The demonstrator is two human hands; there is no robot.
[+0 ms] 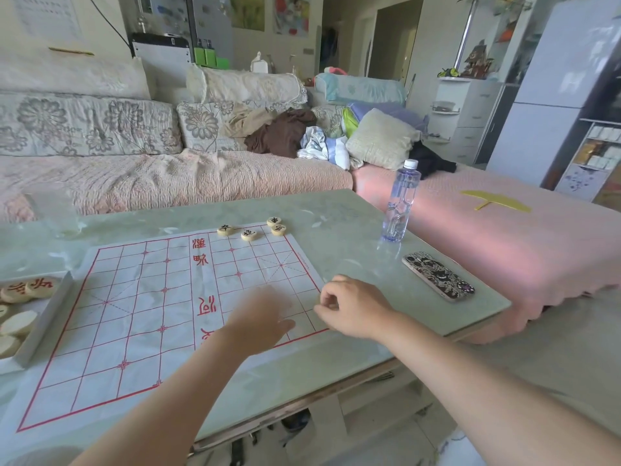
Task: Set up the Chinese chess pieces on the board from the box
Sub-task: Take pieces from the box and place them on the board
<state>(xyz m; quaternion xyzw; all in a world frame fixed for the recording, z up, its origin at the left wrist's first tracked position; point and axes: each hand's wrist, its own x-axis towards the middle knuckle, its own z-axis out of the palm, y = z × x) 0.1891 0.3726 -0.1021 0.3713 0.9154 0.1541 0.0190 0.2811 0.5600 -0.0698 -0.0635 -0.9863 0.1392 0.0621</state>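
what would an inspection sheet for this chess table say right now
surface: pale marble-look table top, paper chess board spread on it
job's things: four black-lettered pieces at the board's far right corner; box at the left edge holds more pieces, two red-lettered
clutter: water bottle upright and phone face down, both right of the board
hands: left hand blurred above the board; right hand curled at the board's right edge, contents not visible
cables: dark cable on the back wall
surroundings: sofa with cushions and clothes; yellow fan on a pink cover
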